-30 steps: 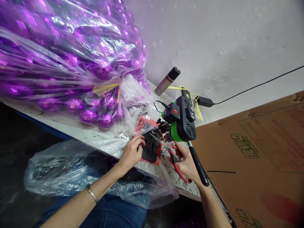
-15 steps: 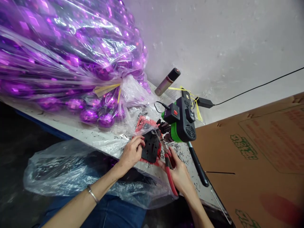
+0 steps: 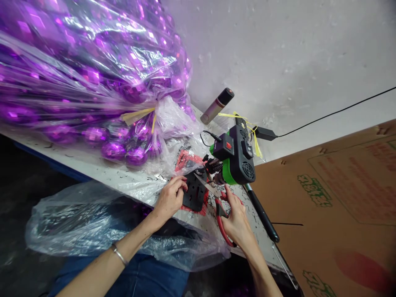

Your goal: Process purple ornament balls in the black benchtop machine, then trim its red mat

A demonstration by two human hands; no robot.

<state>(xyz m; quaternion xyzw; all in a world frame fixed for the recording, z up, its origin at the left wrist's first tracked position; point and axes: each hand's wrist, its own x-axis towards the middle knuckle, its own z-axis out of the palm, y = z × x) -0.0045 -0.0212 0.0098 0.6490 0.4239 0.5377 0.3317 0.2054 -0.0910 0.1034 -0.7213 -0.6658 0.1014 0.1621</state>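
Observation:
My right hand [image 3: 239, 219] grips red-handled scissors [image 3: 220, 216], fingers in the loops. The blades point up and left across the black base plate [image 3: 194, 198] of a small bench drill [image 3: 239, 159], their tips close under its chuck. My left hand [image 3: 171, 197] rests at the plate's left edge, fingers curled and pressed together. Whatever those fingertips hold, if anything, is hidden. The drill has a black body with a green band and a red switch. Red material [image 3: 185, 159] lies around and under the base plate.
A big clear bag of shiny purple faceted balls [image 3: 114, 150] fills the left. Behind stand a spray can [image 3: 216, 107] and a black adapter [image 3: 265, 133] with its cord. A cardboard box [image 3: 349, 194] is on the right, beside a black lever handle [image 3: 262, 216]. Black scraps litter the white tabletop [image 3: 123, 179].
My right hand has moved slightly up and right, and the scissors have turned so their blades slant farther left over the base plate. My left hand stays at the plate's edge.

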